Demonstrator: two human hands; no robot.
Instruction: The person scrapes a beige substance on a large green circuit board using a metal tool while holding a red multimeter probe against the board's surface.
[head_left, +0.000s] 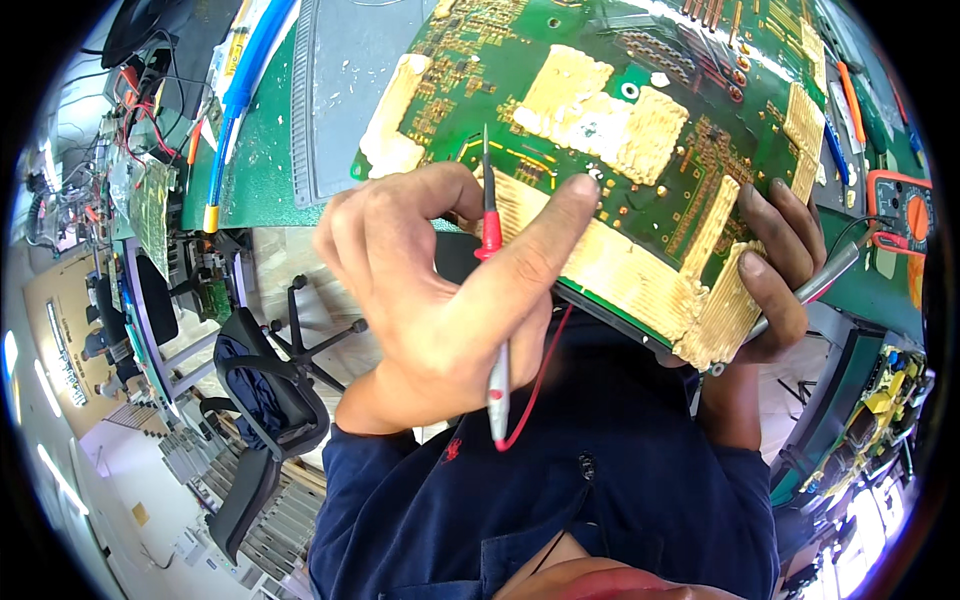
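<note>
A green circuit board [640, 215] with thick, ridged cream-coloured pads [625, 285] is tilted up in front of me. My left hand [430, 270] has its fingers curled around a red-and-grey test probe [490, 235]. The probe's thin metal tip points away from me over the board's left part, and a red lead trails from its near end. My left thumb is stretched out, its tip against the board's face. My right hand [785, 265] grips the board's right edge, with darkened fingertips on the pads. A grey rod-like tool [830, 272] passes by these fingers; whether they hold it is unclear.
A red multimeter [905, 212] with an orange dial lies at the right. Beyond the board's right edge are an orange-handled tool [852, 100] and a blue one. A long blue tool [240, 90] lies left of the grey mat [345, 110]. An office chair [265, 390] stands lower left.
</note>
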